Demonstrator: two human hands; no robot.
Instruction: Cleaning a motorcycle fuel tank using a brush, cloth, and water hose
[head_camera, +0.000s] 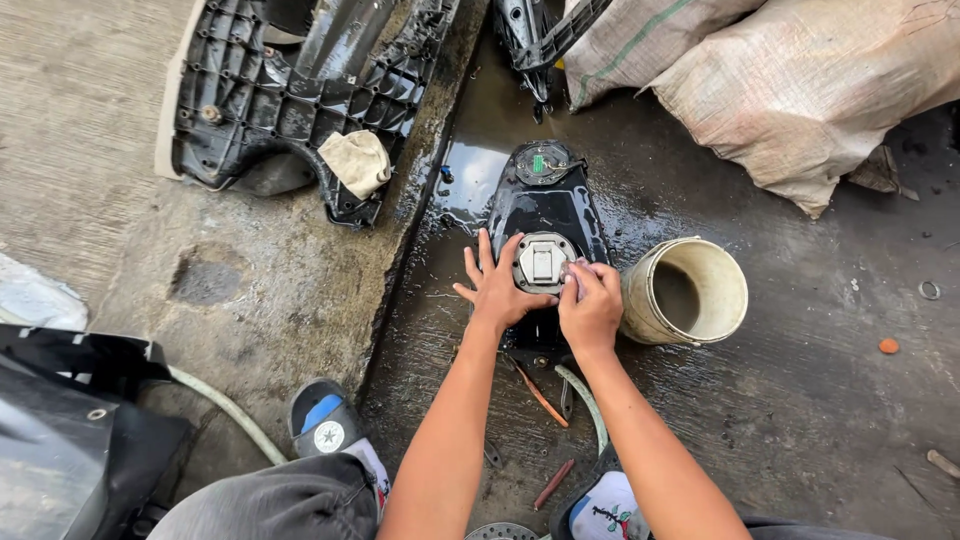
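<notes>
At the bottom of the frame your knees and two sneakers (325, 425) frame the work, and between them loose hand tools lie on the wet concrete floor (800, 400): orange-handled pliers (540, 395) and a reddish-handled screwdriver (553, 483), dropped close, it seems, so you can reach them without shifting.

Just above, at mid-frame, your left hand (497, 288) lies flat with its fingers spread, pressing on the glossy black motorcycle fuel tank (550, 215) beside its round grey metal filler cap (543, 262); this grip is open and steadies the tank, which lies on the floor running up the frame. Your right hand (592, 305) is curled, fingertips pinched at the cap's right edge; whether it holds a small part or only the rim, you cannot tell from here.

Touching or just beside the tank on the right lies a cream plastic bucket (690, 290), tipped on its side with its mouth facing you.

Farther up the tank, a round black fitting carries a small green rectangular label (538, 163). At upper left a black ribbed plastic body panel (290, 90) rests underside up with a beige crumpled rag (357, 160) on it. At upper right two pale woven sacks (800, 80) slump together, one with a green stripe.
</notes>
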